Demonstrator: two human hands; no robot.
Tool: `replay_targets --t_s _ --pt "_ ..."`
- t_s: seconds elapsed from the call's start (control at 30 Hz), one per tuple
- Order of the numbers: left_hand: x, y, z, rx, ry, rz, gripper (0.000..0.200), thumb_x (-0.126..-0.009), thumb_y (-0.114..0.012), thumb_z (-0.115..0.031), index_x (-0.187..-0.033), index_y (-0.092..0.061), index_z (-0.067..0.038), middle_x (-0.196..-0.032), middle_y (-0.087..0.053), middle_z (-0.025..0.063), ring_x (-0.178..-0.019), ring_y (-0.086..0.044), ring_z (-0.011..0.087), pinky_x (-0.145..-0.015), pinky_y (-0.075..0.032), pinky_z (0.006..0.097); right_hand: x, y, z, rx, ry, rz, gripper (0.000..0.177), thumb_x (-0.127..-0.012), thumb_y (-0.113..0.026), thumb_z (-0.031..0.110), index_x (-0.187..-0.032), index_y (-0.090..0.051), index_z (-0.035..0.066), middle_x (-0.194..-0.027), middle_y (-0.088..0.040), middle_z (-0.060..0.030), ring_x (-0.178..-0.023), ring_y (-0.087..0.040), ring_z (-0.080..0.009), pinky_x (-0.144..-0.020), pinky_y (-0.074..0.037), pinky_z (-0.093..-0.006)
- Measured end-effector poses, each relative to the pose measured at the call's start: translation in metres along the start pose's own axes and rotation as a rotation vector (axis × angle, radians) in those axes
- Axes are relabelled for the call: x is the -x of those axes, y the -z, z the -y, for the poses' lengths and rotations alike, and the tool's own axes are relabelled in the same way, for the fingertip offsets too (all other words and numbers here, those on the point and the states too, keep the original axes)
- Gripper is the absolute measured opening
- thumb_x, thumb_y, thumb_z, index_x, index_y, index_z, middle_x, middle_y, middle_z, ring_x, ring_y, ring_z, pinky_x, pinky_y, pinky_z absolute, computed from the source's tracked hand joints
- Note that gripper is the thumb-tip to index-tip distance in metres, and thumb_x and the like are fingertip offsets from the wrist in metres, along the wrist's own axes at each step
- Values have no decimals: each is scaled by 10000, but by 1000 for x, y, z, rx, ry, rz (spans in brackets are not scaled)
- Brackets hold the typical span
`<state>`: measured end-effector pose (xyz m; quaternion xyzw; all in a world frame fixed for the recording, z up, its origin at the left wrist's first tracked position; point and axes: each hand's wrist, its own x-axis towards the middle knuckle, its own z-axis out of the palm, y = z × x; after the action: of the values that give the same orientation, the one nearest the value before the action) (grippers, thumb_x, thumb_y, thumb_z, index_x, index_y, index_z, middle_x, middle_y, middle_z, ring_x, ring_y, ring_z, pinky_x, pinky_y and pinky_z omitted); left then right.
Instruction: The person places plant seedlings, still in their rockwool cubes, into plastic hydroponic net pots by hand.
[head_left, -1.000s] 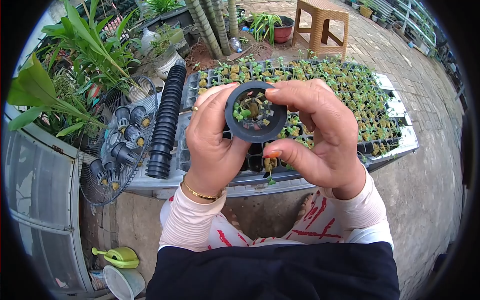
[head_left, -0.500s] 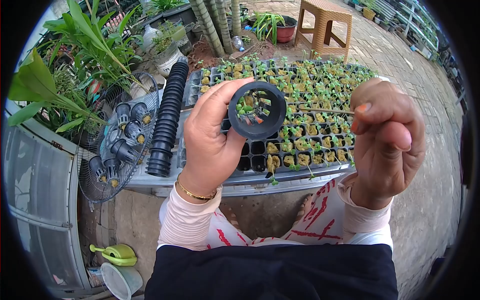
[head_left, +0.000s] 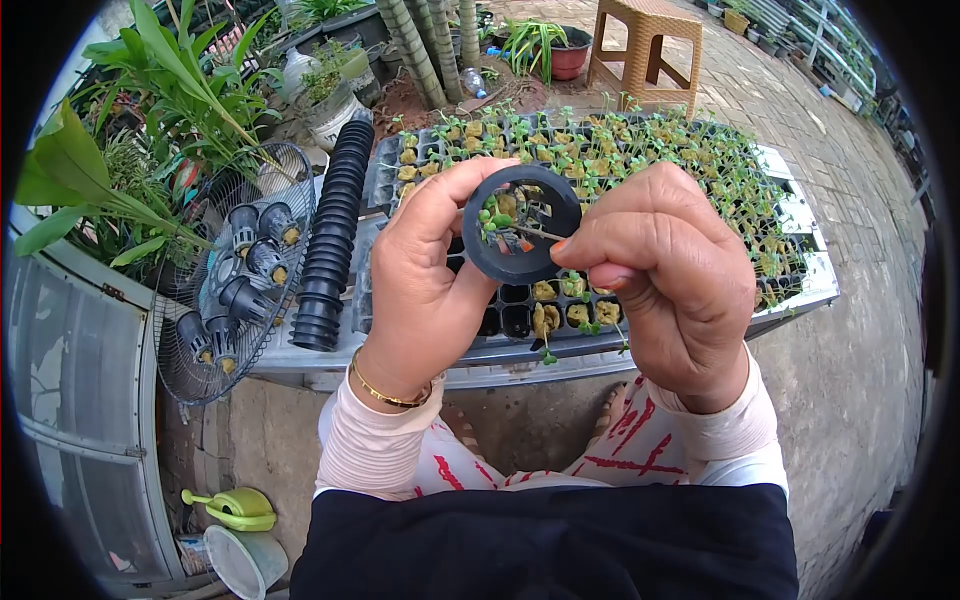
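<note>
My left hand is closed around a black net pot, its round mouth tilted toward me. Green seedling leaves show inside the pot, along with slots in its wall. Between the thumb and fingers of my right hand is a thin stick, whose tip reaches through the mouth close to the leaves. Below both hands lies a black seedling tray with sprouts in yellowish sponge cubes; several front cells hold no cube.
A long stack of black net pots lies left of the tray. Beside it, a wire basket holds several net pots with cubes. Leafy plants and a woven-look stool stand behind; a green watering can sits on the floor.
My right hand has moved left to the pot, bringing the stick's tip inside its mouth. The left hand and net pot have barely shifted.
</note>
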<state>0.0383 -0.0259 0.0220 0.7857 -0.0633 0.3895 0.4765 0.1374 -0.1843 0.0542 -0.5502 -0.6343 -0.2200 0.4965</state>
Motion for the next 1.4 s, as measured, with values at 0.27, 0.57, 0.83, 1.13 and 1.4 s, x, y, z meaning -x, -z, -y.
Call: replay_targets --t_s 0.27,0.57,0.83,1.13,1.4 --pt "1 -1 1 33 52 -14 416 -771 -678 35 -1168 -566 -17 -1110 -588 99 -1014 -591 165 -837 -489 288 -1 -4 -2 20 4 -5 141 -804 -653 179 -819 -653 38 -757 -606 -50 -698 -552 -187 -641 -432 -300" --pt "3 -3 0 183 111 -26 503 -752 -730 26 -1206 -514 12 -1118 -606 71 -984 -583 122 -875 -479 260 -1 -5 -1 68 19 -24 148 -651 -675 8 -791 -644 43 -725 -585 -45 -672 -548 -192 -613 -424 -298" --pt "2 -7 -1 231 101 -37 488 -759 -728 2 -1200 -518 8 -1094 -612 70 -980 -585 132 -881 -477 272 0 -5 -1 101 59 -28 192 -600 -664 -15 -783 -629 34 -735 -577 -51 -663 -545 -197 -597 -422 -301" --pt "-2 -2 0 147 66 51 434 -783 -688 24 -1186 -528 17 -1137 -504 82 -1070 -551 179 -919 -467 314 -2 4 3 -24 -9 -44 70 -778 -652 80 -815 -625 28 -734 -577 -52 -674 -538 -193 -620 -428 -288" --pt "5 2 1 363 195 -12 469 -777 -689 45 -1211 -518 2 -1164 -524 77 -1077 -547 179 -936 -437 304 1 28 8 -294 -64 -341 319 -983 -412 340 -883 -497 49 -810 -540 -123 -780 -526 -222 -786 -456 -377"
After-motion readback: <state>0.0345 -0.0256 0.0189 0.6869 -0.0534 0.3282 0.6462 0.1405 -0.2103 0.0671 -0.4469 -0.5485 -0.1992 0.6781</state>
